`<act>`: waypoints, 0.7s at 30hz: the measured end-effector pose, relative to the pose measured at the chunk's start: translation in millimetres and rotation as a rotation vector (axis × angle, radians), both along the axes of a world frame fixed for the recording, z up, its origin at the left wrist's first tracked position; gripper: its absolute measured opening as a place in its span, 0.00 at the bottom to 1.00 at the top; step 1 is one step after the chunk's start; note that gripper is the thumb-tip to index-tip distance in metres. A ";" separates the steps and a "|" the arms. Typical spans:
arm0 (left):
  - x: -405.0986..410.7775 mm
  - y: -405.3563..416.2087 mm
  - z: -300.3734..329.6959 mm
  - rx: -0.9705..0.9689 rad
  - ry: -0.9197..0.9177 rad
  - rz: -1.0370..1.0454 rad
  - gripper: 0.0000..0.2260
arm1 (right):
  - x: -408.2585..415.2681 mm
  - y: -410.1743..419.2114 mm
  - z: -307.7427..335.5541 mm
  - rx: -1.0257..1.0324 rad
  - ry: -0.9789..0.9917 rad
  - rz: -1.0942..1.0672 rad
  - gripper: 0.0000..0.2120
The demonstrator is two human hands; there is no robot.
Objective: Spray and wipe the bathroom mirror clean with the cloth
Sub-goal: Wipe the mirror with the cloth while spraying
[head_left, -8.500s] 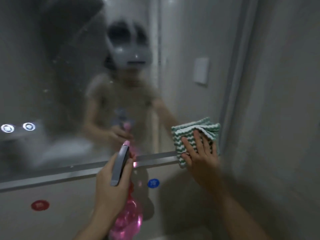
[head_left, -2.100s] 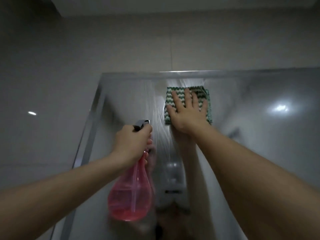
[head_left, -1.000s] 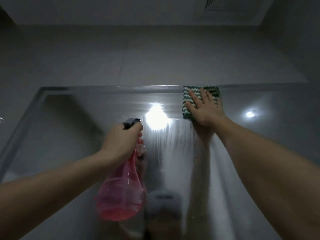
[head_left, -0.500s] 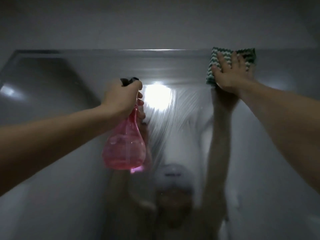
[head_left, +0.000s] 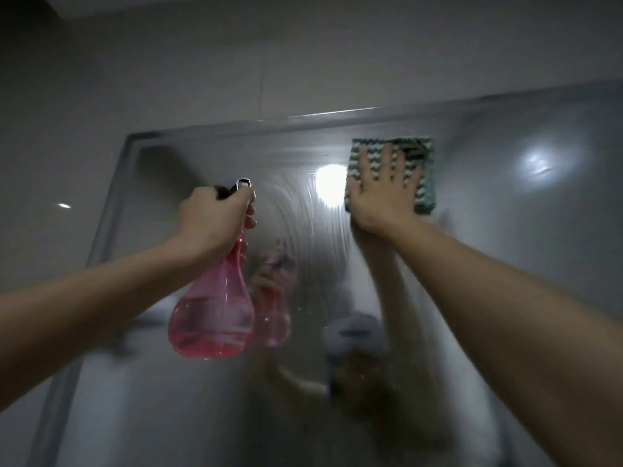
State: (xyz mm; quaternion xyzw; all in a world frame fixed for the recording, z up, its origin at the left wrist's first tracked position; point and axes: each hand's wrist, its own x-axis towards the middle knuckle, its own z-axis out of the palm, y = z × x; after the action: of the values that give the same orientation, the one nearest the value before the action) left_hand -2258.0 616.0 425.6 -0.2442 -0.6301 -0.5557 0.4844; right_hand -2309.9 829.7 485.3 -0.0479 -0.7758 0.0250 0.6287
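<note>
The bathroom mirror [head_left: 505,251] fills the wall ahead, its metal frame running along the top and left. Wet streaks curve across the glass near a reflected ceiling light. My right hand [head_left: 384,193] presses a folded green-and-white striped cloth [head_left: 423,163] flat against the glass just below the top edge, fingers spread and straight. My left hand [head_left: 215,220] grips the neck and trigger head of a pink spray bottle [head_left: 212,318], held up in front of the mirror's left part, nozzle toward the glass. Liquid fills the bottle's lower bulb.
Grey wall tiles [head_left: 202,62] surround the mirror above and to the left. The mirror's left frame [head_left: 101,230] slants down to the lower left. A person's reflection with raised arms shows in the glass below my hands.
My right hand has slid the cloth down a little from the top edge, leaving fresh curved streaks. The view has tilted; the bottle stays raised in my left hand.
</note>
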 end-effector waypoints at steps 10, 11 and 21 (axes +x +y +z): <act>-18.4 -27.0 -21.3 -0.028 -0.076 0.046 0.10 | -22.9 -97.8 -39.8 0.319 -0.058 0.047 0.26; -18.5 -20.3 -24.3 -0.027 -0.083 0.038 0.10 | -21.0 -88.5 -42.3 0.364 -0.058 0.050 0.26; 13.9 89.9 -65.3 -0.103 -0.141 -0.013 0.10 | 25.6 96.0 -63.7 0.331 -0.032 0.005 0.25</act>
State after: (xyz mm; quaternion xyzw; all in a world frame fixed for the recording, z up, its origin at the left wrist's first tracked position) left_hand -2244.2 705.9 360.2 -0.2333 -0.6886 -0.5416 0.4221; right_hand -2284.2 925.7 421.6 0.0580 -0.7794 -0.1025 0.6154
